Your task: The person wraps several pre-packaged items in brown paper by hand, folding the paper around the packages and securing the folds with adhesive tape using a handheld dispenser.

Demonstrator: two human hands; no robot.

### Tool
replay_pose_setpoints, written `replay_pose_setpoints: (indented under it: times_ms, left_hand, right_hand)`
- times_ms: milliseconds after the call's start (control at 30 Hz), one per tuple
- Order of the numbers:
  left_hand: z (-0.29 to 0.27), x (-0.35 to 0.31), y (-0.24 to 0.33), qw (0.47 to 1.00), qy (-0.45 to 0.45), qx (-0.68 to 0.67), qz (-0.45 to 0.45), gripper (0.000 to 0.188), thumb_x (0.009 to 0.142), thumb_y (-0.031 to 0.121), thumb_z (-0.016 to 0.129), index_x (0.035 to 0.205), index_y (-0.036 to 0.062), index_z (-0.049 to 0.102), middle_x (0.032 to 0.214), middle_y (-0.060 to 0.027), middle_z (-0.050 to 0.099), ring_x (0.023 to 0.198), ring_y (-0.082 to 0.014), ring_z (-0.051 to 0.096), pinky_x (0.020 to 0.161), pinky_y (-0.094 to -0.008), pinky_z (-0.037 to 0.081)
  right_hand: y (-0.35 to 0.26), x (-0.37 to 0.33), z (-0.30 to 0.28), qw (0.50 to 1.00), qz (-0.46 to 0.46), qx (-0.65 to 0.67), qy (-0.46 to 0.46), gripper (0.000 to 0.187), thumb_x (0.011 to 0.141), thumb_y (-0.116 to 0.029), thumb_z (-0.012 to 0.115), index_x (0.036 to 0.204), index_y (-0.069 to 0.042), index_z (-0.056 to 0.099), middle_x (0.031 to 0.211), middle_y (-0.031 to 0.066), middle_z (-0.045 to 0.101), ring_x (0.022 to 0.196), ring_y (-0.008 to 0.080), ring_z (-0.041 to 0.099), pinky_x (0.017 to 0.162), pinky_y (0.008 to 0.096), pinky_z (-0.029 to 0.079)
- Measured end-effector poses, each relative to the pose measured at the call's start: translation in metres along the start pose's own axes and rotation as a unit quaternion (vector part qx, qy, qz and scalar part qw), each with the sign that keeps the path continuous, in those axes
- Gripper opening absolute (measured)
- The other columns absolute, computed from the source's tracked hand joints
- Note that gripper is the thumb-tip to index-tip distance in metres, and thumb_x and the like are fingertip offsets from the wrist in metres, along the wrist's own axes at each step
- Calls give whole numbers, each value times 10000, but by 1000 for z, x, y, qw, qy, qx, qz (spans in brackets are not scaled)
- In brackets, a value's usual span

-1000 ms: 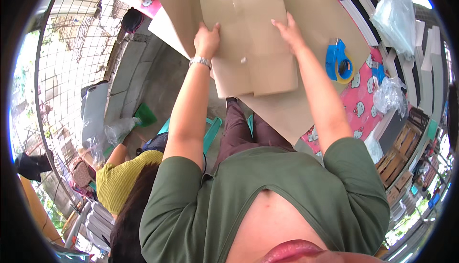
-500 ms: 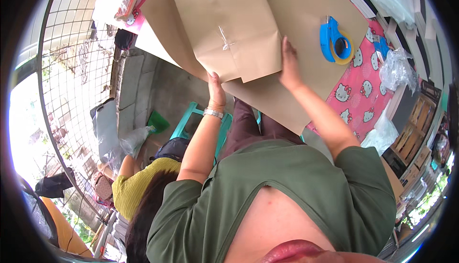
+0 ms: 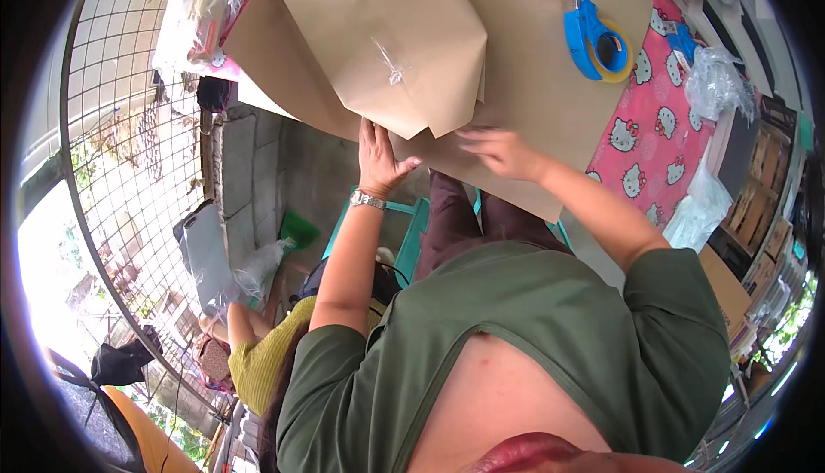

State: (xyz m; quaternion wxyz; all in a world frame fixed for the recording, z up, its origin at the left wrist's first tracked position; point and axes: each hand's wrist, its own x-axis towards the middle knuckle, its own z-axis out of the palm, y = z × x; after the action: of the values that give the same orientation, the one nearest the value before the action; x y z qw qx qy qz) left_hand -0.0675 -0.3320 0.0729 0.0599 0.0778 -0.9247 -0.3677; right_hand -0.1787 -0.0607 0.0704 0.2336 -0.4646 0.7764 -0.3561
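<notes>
A parcel wrapped in brown paper point(image 3: 387, 18) lies on a larger flat brown paper sheet point(image 3: 533, 103). Clear tape crosses its top, and its near end is folded to a point. My left hand point(image 3: 384, 162), a metal-banded watch on the wrist, rests open against the near end, fingers stretched up along the paper and thumb out to the right. Just right of the folded point, my right hand point(image 3: 505, 155) reaches leftward over the sheet with fingers stretched out, slightly blurred. Nothing shows in its grasp. A blue tape dispenser point(image 3: 584, 42) with a yellowish roll lies to the right.
A pink cartoon-print cover point(image 3: 632, 151) lines the table's right side, with crumpled clear plastic point(image 3: 718, 85) and a second blue dispenser point(image 3: 681, 43) on it. Plastic-wrapped items point(image 3: 206, 13) sit at the far left. A person in a yellow-green top point(image 3: 273, 357) is close at my left, near a teal stool point(image 3: 412, 224).
My right hand has moved from the parcel's right side down and left to its near end. The near corners now fold inward to a point. My left hand has spread its thumb.
</notes>
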Motion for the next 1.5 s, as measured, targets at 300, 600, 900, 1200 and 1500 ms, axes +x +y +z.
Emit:
replay_pose_setpoints:
  times_ms: [300,600,900,1200,1500]
  left_hand:
    - [45,29,-18,968,-35,245,30,595,806,545,511,1243,148,583,1278,-82,567,1222,-282,464,1050,-544,255]
    - [-34,-4,-24,977,-23,-135,-161,368,862,243,515,1117,-9,601,1105,-181,609,1050,-336,569,911,-441,469]
    - [-54,92,6,825,149,-348,-420,430,915,241,607,1067,-157,554,963,-215,638,766,-276,664,662,-332,577]
    - [-56,83,19,838,148,-352,-390,297,888,63,605,1077,-165,575,912,-166,656,778,-230,660,747,-339,574]
    - [-15,26,-23,983,17,181,31,297,826,91,585,1111,21,631,1215,-138,583,1140,-342,512,959,-435,411]
  right_hand:
    - [42,115,-14,961,41,-122,246,430,782,-117,693,1188,-31,580,1233,177,565,1157,318,526,986,393,435]
    - [20,67,-32,994,-59,-85,-16,293,818,-208,643,1073,-66,649,1230,132,582,1132,287,553,893,399,487]
    - [50,145,-89,932,248,106,242,605,878,-460,584,1179,65,566,1040,246,649,1020,334,626,914,408,470]
    - [65,129,-105,944,174,172,222,265,899,-245,550,1007,-17,628,905,163,674,914,342,635,805,400,509]
    - [70,108,-78,972,-96,-182,-116,244,905,-188,508,1081,-61,619,1052,130,642,1048,299,594,860,378,505]
